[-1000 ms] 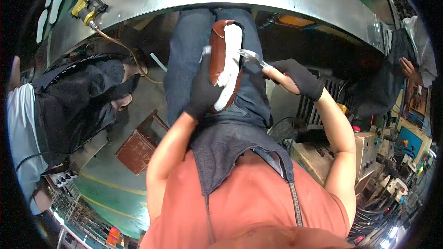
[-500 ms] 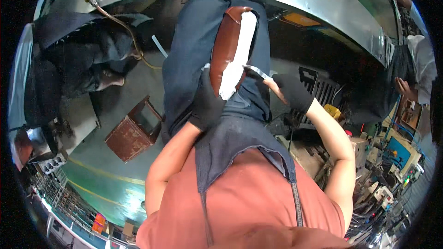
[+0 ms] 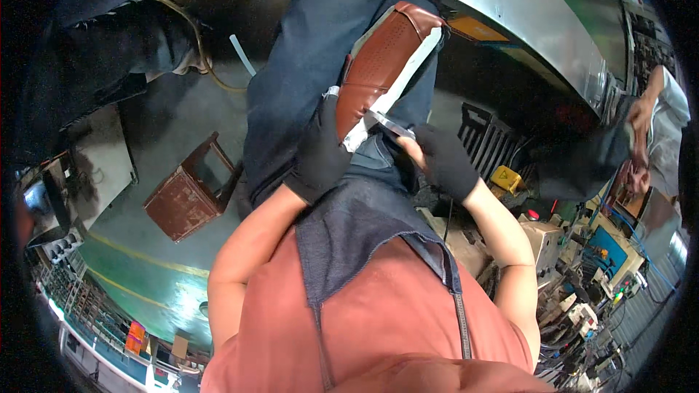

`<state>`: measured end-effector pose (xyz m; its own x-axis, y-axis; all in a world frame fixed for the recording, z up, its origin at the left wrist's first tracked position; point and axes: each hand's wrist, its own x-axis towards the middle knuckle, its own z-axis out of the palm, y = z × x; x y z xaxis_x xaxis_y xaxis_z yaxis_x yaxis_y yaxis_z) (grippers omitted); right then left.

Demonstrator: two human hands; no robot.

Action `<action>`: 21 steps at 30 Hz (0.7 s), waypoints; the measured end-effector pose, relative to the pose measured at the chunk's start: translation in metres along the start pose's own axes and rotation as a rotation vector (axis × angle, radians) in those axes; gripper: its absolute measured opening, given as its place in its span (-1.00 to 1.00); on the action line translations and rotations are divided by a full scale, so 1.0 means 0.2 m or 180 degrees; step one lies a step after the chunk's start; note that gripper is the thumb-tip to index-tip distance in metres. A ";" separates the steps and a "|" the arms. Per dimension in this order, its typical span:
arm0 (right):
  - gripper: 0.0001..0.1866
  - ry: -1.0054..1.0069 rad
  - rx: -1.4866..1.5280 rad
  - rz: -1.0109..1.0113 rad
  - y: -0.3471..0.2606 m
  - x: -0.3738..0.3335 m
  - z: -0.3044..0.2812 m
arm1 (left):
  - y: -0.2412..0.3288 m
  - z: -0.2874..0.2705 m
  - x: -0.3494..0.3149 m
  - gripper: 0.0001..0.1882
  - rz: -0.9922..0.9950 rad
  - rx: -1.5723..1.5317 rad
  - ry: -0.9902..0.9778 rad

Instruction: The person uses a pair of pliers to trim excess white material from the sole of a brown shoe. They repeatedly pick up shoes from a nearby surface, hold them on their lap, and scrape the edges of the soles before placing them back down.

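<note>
A brown leather shoe (image 3: 378, 62) lies tilted across my thighs, its perforated upper turned upward and a white strip (image 3: 410, 69) running along its right edge. In a black glove, my left hand (image 3: 320, 149) grips the near end of the shoe from its left side. My right hand (image 3: 444, 162), gloved in black with bare skin showing at the thumb, is closed round a knife (image 3: 393, 125). The knife's thin shiny blade points up and left and meets the white edge near the shoe's close end. My right fingers are partly hidden.
A metal workbench (image 3: 502, 0) curves across the far side. To the left, a brown stool (image 3: 188, 193) stands on the floor near a co-worker's dark-clothed legs (image 3: 124, 51). Another person's hands (image 3: 639, 131) are at the far right, above cluttered machinery (image 3: 582, 298).
The shoe has rolled, so its perforated upper now faces up and less white shows. The knife has moved left and nearer, to the shoe's close end. My view has shifted slightly.
</note>
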<state>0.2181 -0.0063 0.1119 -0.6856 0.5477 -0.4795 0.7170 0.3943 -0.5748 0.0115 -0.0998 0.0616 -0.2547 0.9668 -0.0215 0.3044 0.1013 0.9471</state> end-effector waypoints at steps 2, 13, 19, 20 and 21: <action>-0.75 0.0355 -0.0258 -0.0297 0.15 0.05 0.14 | -0.05 -0.02 -0.01 -0.41 -0.0294 -0.0344 -0.0289; -0.57 0.0340 -0.0178 -0.0459 0.21 0.08 0.12 | -0.14 0.12 0.13 -0.55 -0.1290 -0.1627 -0.0301; -0.70 -0.0767 -0.0565 -0.0374 0.04 -0.02 -0.34 | -0.13 0.13 0.16 -0.50 -0.0732 -0.0152 0.0123; -0.70 -0.0625 -0.0396 -0.0518 -0.07 -0.02 -0.40 | -0.18 0.14 0.15 -0.48 -0.0705 -0.0282 0.0056; -0.69 -0.0487 -0.0223 -0.0644 -0.21 -0.03 -0.45 | -0.21 0.15 0.14 -0.47 -0.0682 -0.0422 -0.0025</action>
<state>0.2032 0.0410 0.1983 -0.8231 0.3368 -0.4573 0.5668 0.5374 -0.6245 0.0189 -0.0704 0.0113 -0.2931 0.9284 -0.2282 0.1211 0.2729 0.9544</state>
